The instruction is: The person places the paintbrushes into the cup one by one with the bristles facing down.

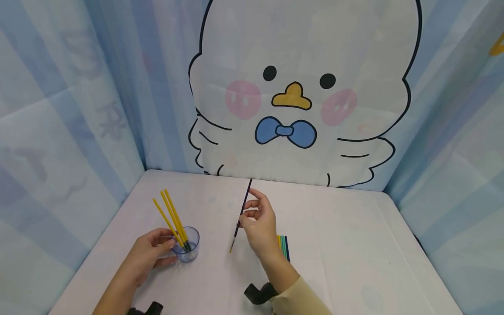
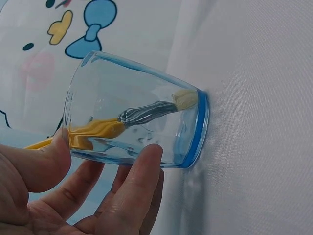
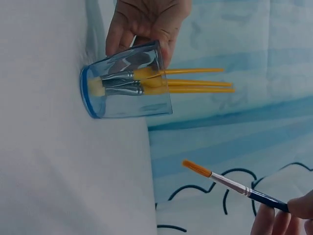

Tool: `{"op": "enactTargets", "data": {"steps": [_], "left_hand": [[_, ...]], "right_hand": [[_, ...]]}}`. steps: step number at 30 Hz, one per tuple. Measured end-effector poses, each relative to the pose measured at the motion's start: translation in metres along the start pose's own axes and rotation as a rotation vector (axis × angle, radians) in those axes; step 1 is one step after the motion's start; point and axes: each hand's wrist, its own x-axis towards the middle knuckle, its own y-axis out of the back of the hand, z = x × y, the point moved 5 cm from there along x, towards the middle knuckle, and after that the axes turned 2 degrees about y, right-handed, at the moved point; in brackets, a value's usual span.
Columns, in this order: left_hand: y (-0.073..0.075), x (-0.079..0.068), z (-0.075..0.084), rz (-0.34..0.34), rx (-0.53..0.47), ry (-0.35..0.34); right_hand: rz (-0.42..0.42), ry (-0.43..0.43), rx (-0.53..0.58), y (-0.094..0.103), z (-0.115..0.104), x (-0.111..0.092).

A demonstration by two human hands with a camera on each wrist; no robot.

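Observation:
A clear blue-tinted cup stands on the table at the left, holding several yellow-handled paintbrushes with their pale bristles down. My left hand grips the cup's left side, thumb up at the rim and fingers along the wall, as the left wrist view shows. To the right of the cup, my right hand pinches a dark-handled paintbrush between thumb and fingers. Its orange-brown bristles point down toward the table, apart from the cup, and its handle slants up and away.
Beyond my right wrist lies a row of thin sticks, yellow, green and dark, partly hidden by the hand. A white cloth covers the table. Curtains enclose the left, back and right sides, the back one printed with a cartoon bird.

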Motion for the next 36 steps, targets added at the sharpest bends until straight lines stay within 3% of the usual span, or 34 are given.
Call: {"op": "enactTargets", "data": {"steps": [17,25,36], "left_hand": [[0.000,0.000,0.001,0.010,0.009,-0.001],[0.002,0.002,0.000,-0.011,-0.002,-0.020],[0.000,0.003,-0.001,0.005,0.006,-0.022]], "right_hand": [[-0.031,0.079,0.143,-0.051,-0.008,0.000],[0.009,0.090,0.214,-0.067,-0.001,0.002],[-0.052,0.153,0.088,-0.086,0.008,-0.002]]}}
